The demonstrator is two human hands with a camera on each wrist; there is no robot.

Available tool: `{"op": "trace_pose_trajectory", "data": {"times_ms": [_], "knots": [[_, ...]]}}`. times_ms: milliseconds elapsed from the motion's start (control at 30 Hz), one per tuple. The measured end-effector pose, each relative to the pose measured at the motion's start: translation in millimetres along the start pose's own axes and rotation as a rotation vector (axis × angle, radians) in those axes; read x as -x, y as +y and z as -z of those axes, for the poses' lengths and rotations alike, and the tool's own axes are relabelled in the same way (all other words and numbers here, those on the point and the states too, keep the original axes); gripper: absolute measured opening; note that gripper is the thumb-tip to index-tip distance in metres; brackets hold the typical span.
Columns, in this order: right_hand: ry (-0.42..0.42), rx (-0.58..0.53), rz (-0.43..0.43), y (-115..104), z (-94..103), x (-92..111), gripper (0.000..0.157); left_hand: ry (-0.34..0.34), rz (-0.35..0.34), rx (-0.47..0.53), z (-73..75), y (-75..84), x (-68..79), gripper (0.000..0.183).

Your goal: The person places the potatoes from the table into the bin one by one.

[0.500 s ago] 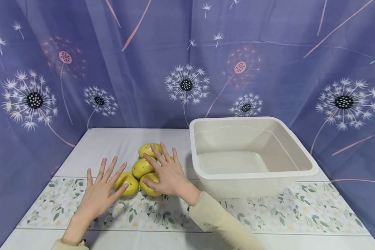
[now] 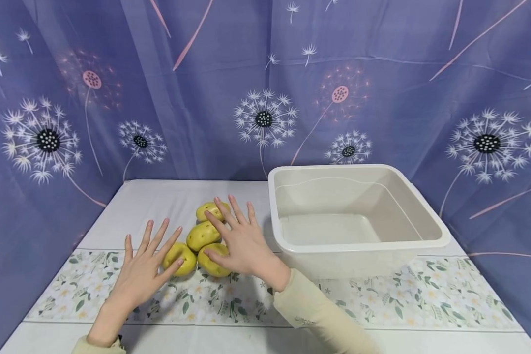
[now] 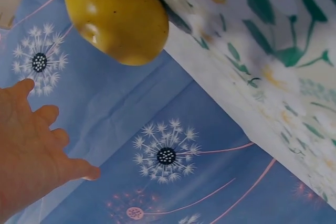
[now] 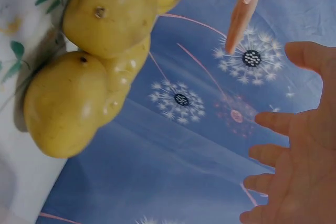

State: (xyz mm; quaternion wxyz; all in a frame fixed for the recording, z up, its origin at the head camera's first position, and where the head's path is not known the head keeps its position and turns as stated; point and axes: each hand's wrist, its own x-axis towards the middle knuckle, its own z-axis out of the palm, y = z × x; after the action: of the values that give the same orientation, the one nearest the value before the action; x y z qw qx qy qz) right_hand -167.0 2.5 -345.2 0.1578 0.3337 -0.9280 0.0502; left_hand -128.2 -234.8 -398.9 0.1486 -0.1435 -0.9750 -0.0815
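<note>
Several yellow potatoes lie bunched left of the table's middle: a front-left potato (image 2: 186, 263), a front-right potato (image 2: 209, 264), a middle potato (image 2: 200, 237) and a back potato (image 2: 205, 211). My left hand (image 2: 141, 278), fingers spread, hovers beside the front-left one. Over the right side of the bunch, my right hand (image 2: 248, 248) is also spread, hiding part of it. In the left wrist view a gap shows between that hand and a potato (image 3: 115, 19). The right wrist view likewise shows the hand (image 4: 304, 145) apart from the potatoes (image 4: 65, 103). Neither hand holds anything.
A white plastic tub (image 2: 358, 248) with nothing in it stands right of the potatoes. Beneath lies a white tablecloth with a floral band (image 2: 230, 307). A purple dandelion-print curtain (image 2: 194, 98) encloses the back and sides.
My right hand has shifted slightly to the right, its fingers still spread. The left hand has barely moved, and the potatoes stay where they were.
</note>
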Motion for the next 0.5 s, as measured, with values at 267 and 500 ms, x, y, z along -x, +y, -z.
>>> {"op": "trace_pose_trajectory", "data": {"times_ms": [267,500], "knots": [[-0.007,0.039,-0.014,6.3,15.5,4.7,0.068,-0.007,-0.023,0.006,4.6,7.5,-2.9,0.067],[0.017,0.023,-0.040,11.4,22.3,10.8,0.065,-0.014,-0.039,0.012,6.2,12.9,-6.9,0.065]]}}
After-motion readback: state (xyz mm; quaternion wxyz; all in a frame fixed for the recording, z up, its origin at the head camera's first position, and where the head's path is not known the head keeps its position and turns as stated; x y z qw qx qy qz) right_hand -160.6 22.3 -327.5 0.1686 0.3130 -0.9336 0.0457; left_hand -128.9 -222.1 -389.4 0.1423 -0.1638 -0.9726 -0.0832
